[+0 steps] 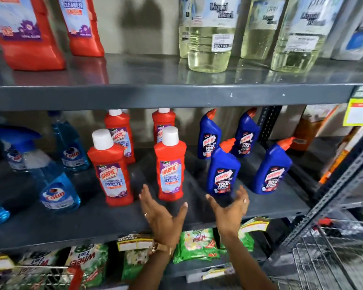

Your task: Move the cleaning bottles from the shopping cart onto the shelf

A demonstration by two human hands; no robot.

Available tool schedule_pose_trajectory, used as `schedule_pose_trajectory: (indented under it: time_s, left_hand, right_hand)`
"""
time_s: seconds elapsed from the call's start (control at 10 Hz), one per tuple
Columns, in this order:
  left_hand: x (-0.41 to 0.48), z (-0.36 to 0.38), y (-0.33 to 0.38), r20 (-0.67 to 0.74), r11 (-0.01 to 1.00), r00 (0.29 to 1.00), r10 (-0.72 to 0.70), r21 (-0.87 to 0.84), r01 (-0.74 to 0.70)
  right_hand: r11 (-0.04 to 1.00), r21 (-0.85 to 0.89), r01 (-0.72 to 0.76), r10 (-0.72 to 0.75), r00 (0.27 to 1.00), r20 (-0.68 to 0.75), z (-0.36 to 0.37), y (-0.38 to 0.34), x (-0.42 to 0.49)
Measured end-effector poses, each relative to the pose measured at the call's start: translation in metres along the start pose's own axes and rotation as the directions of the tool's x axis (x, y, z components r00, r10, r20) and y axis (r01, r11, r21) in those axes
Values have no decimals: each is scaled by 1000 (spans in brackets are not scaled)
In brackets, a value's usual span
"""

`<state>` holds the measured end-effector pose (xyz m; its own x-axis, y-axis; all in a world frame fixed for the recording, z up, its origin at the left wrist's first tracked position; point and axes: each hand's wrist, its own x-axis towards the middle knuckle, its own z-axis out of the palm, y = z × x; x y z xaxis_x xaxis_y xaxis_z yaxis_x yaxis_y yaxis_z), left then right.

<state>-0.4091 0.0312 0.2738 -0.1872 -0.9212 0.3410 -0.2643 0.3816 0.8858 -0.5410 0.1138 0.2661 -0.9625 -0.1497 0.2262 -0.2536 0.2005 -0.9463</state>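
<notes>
On the middle shelf (113,225) stand several red Harpic bathroom cleaner bottles and several blue Harpic bottles, all upright. One red bottle (170,164) is just beyond my left hand (161,216). One blue bottle (223,170) is just beyond my right hand (231,210). Both hands hover over the shelf's front, fingers spread, palms facing each other, holding nothing and touching no bottle. The shopping cart (333,258) shows as wire mesh at the lower right; no bottles are visible in it.
Blue Colin spray bottles (57,185) fill the shelf's left end. The upper shelf (155,95) carries large red cleaner bottles (27,32) and pale yellow liquid bottles (210,38). Green detergent packets (197,243) lie on the shelf below. A slotted metal upright (344,189) stands right.
</notes>
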Motion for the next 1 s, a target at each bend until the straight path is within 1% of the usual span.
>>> schedule_pose_trajectory:
  time_s: [0.1,0.2,0.3,0.4,0.5,0.6,0.7,0.8,0.9,1.0]
  left_hand:
    - [15,19,4,67,988,986,-153,15,152]
    - [27,30,-2,62,975,977,-205,93,199]
    - [29,43,-8,35,968,982,-184,178,175]
    - [29,49,-12,-26,964,985,-171,203,173]
    - [28,52,-12,-63,948,977,-205,237,214]
    - [28,54,-12,-72,939,972,-224,250,235]
    - [27,53,-7,-56,933,967,-249,255,255]
    - [27,49,-2,-28,929,961,-276,249,275]
    - [25,37,12,54,935,961,-270,252,248]
    - [19,19,17,90,956,985,-148,270,119]
  right_hand:
    - [997,-2,-74,74,995,71,8,-5,31]
    - [997,14,-70,66,981,183,14,-3,43]
    - [1000,-8,-19,20,977,212,16,6,45]
    - [1000,-19,8,-3,975,221,16,13,47]
    - [1000,-27,5,1,973,229,15,14,49]
    - [999,-35,15,-7,974,228,17,14,49]
    - [996,-81,38,-18,972,236,14,12,50]
    - [992,-112,66,-29,952,304,7,12,52]
    - [989,-143,41,12,935,353,-9,-3,43]
    - [994,-102,44,0,918,397,-34,-11,30]
